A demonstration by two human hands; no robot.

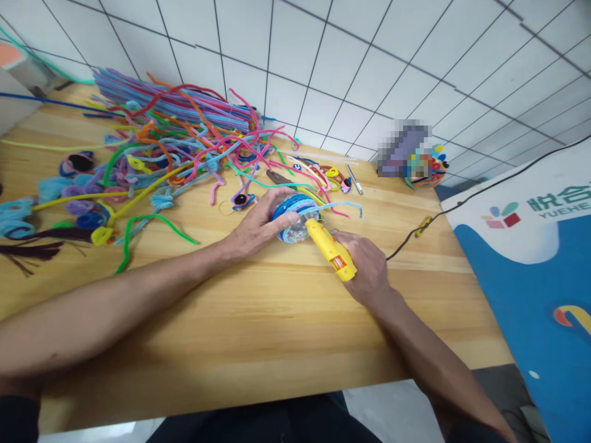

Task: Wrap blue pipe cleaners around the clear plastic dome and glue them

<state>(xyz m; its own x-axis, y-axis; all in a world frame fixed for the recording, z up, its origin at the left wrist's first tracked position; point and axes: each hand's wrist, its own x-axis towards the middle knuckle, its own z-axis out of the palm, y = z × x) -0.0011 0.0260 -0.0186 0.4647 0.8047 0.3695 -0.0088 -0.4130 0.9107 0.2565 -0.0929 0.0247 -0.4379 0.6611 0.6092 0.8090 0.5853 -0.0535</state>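
Observation:
My left hand (272, 223) is closed around a round piece wrapped in blue pipe cleaners (285, 211), with a clear, shiny part showing on the side toward my right hand. A loose light-blue pipe cleaner end sticks out from it to the right. In my right hand (367, 264) is a yellow hot glue gun (330, 247), its nozzle end at the clear part of the round piece; whether the tip touches cannot be made out. Just beyond my left hand lie dark-handled pliers or scissors (279, 178) and a small pink-and-black piece (242, 200).
A tangled heap of coloured pipe cleaners (180, 141) covers the back left of the wooden table (240, 344). A pencil-like stick (354, 179) lies at the back. A colourful pipe-cleaner object (427, 169) stands by the tiled wall. A black cord (443, 212) runs off right.

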